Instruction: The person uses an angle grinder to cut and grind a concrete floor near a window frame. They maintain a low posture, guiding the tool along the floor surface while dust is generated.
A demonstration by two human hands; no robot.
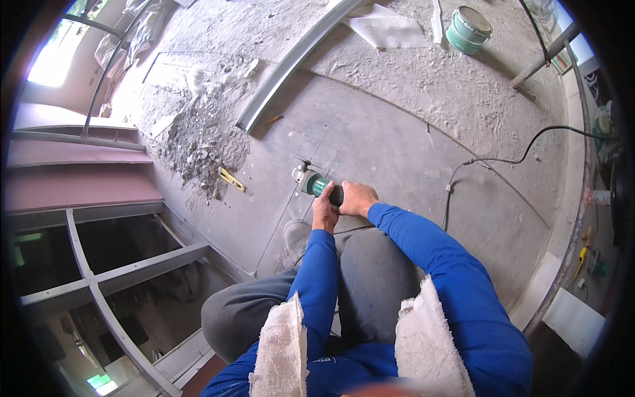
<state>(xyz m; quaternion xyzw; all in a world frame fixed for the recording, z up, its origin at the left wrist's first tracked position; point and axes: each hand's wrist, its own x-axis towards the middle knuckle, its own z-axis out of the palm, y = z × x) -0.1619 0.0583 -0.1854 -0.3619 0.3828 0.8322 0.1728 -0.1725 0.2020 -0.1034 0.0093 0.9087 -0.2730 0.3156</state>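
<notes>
A green angle grinder [319,186] with a grey metal head is held low over the grey board floor in front of my knees. Both my hands are closed around its body: my left hand [325,210] just behind the green part, and my right hand [358,198] at the dark rear end. The grinder's head points left, with a dark fitting sticking up from it. Whether the disc touches the board cannot be made out. Left of the tool lies a yellow-handled utility knife [231,178] on the floor. A small orange-brown stick [274,120] lies farther off.
A long metal channel [297,61] slants across the far floor, near a rubble heap [205,142]. A green bucket [467,31] stands far right. Black cable [516,159] runs over the boards on the right. To my left, a metal-framed opening [99,284] drops to a lower level.
</notes>
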